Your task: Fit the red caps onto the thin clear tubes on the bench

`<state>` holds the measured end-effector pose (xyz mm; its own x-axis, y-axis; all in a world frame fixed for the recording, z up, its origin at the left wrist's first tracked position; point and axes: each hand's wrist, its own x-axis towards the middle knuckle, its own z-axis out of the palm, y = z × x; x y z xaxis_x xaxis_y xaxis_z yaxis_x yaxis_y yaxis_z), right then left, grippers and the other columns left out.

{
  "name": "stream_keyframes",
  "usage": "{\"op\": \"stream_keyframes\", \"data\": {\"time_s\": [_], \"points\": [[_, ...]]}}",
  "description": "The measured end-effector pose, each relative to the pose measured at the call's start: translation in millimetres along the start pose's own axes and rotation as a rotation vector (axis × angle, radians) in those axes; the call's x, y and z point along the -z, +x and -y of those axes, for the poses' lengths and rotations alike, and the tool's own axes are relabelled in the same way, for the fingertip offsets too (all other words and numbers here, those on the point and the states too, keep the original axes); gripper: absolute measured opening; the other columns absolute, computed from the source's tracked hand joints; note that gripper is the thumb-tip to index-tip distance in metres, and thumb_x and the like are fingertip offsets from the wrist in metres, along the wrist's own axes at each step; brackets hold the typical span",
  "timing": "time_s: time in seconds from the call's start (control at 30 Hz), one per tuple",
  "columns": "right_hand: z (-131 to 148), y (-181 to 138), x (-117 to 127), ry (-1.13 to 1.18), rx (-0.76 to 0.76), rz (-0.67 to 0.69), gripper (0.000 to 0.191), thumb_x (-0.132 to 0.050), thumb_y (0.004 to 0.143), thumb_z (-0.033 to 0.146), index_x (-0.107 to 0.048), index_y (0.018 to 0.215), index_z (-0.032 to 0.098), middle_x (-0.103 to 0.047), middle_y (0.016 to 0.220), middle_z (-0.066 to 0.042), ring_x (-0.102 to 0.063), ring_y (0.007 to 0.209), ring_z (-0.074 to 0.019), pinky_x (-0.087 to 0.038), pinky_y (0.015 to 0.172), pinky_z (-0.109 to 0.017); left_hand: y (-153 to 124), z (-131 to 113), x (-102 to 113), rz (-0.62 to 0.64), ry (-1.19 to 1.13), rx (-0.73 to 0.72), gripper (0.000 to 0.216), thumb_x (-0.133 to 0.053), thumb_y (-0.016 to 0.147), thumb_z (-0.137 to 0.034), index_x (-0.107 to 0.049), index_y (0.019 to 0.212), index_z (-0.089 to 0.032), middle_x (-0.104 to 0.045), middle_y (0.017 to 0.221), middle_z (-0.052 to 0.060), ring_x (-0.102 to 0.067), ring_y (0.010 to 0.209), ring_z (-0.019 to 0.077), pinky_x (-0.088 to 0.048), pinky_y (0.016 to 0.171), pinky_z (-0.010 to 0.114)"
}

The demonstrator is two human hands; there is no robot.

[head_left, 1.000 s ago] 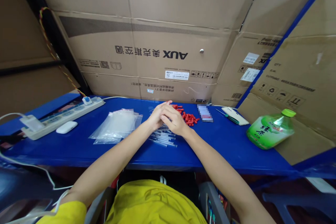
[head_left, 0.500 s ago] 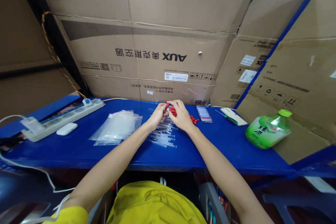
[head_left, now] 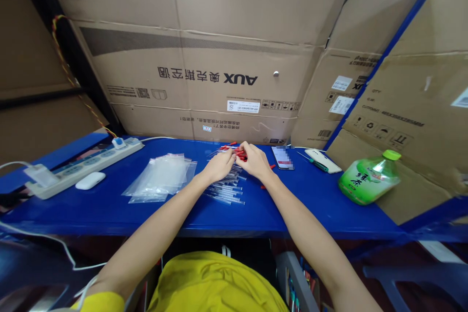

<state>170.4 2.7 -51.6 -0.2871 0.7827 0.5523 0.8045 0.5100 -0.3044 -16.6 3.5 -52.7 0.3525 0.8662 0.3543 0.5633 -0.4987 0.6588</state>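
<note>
My left hand (head_left: 220, 165) is closed, its fingertips pressed together over the far end of a pile of clear thin plastic tubes (head_left: 227, 192). Whatever those fingertips hold is hidden. Close against it, my right hand (head_left: 256, 161) curls its fingers round small red pieces (head_left: 241, 154), too small to tell their kind. Another red piece (head_left: 229, 145) lies just beyond my fingertips, at the far ends of the tubes. One more loose red piece (head_left: 272, 166) shows to the right of my right hand.
Clear zip bags (head_left: 161, 178) lie left of the tubes. Further left are a white case (head_left: 90, 181) and a power strip (head_left: 87, 165). A phone (head_left: 282, 158), a green-handled screwdriver (head_left: 319, 165), a pale phone-like slab (head_left: 327, 160) and a green bottle (head_left: 369, 180) are on the right.
The red piece that stood between my left fingertips no longer shows there. My left hand has turned palm down, and red pieces now show beyond the fingertips. Fewer loose ones show at the right.
</note>
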Motion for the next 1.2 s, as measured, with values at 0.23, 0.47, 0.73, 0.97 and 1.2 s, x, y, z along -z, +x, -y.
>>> {"op": "stream_keyframes", "data": {"time_s": [0.23,0.47,0.73,0.97,1.2], "points": [[-1,1,-1,-0.090,0.044,0.036,0.019,-0.057,0.099,0.036,-0.067,0.111,0.024,-0.073,0.105,-0.006,-0.065,0.101,-0.0215,-0.045,0.084,-0.028,-3,-6,9,0.105,0.513,-0.047,0.033,-0.034,0.108,-0.032,-0.065,0.113,-0.022,-0.076,0.114,0.012,-0.073,0.100,0.0275,-0.050,0.082,0.033],[14,1,0,-0.186,-0.024,0.162,0.021,-0.045,0.106,0.032,-0.063,0.108,0.021,-0.072,0.109,-0.008,-0.065,0.097,-0.0211,-0.041,0.076,-0.028,-4,-14,13,0.124,0.644,-0.001,0.037,-0.033,0.109,-0.035,-0.067,0.118,-0.021,-0.077,0.109,0.015,-0.075,0.100,0.0297,-0.051,0.081,0.034],[22,2,2,-0.258,-0.059,0.208,0.024,-0.041,0.107,0.029,-0.060,0.116,0.019,-0.073,0.117,-0.012,-0.065,0.107,-0.0244,-0.042,0.078,-0.030,-2,-15,11,0.121,0.624,0.017,0.039,-0.032,0.110,-0.037,-0.068,0.113,-0.021,-0.078,0.108,0.015,-0.075,0.103,0.0303,-0.050,0.081,0.033],[10,0,5,-0.194,-0.003,0.162,0.021,-0.040,0.107,0.025,-0.060,0.112,0.019,-0.073,0.115,-0.010,-0.064,0.104,-0.0229,-0.041,0.079,-0.030,-1,-11,8,0.019,0.473,0.009,0.038,-0.036,0.109,-0.047,-0.065,0.116,-0.024,-0.078,0.102,0.012,-0.075,0.096,0.0298,-0.048,0.079,0.032],[16,-4,4,-0.136,0.073,0.146,0.024,-0.042,0.108,0.036,-0.062,0.108,0.021,-0.072,0.112,-0.007,-0.063,0.101,-0.0208,-0.039,0.077,-0.028,1,-6,9,-0.322,0.114,0.106,0.036,-0.035,0.108,-0.043,-0.063,0.099,-0.023,-0.072,0.078,0.006,-0.070,0.078,0.0246,-0.045,0.077,0.031]]}}
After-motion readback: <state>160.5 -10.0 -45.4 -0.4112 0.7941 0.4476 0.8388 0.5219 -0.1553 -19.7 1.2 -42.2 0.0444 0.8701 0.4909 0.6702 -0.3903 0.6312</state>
